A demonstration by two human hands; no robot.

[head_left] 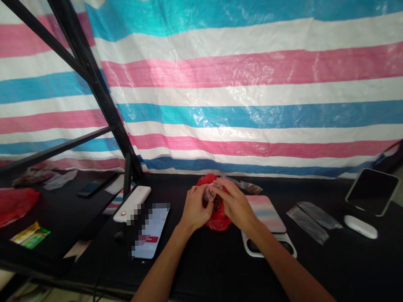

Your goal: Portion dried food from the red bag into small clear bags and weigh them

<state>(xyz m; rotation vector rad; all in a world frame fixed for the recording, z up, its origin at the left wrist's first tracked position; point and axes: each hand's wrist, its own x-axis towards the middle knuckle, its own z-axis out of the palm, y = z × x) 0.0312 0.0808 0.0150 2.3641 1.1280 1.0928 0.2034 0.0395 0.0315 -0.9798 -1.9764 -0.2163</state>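
Observation:
A small clear plastic bag (210, 193) is between my two hands, above an open red plastic bag (218, 224). My left hand (196, 208) has its thumb and fingers closed on the clear bag's left side. From the right, my right hand (235, 203) grips the same bag near its top with bent fingers. Small brown pieces show inside the red bag, partly hidden by my hands. Whatever is in the clear bag is too small to make out. Right of the red bag lies a white kitchen scale (268, 214), its front partly covered by my right forearm.
Behind the scale lies a filled clear bag (251, 187). Flat clear bags (308, 222), a white case (360, 227) and a dark-screened device (372, 191) are right. Leftward lie a phone (154, 234), a white power bank (134, 202) and a black metal post (109, 108).

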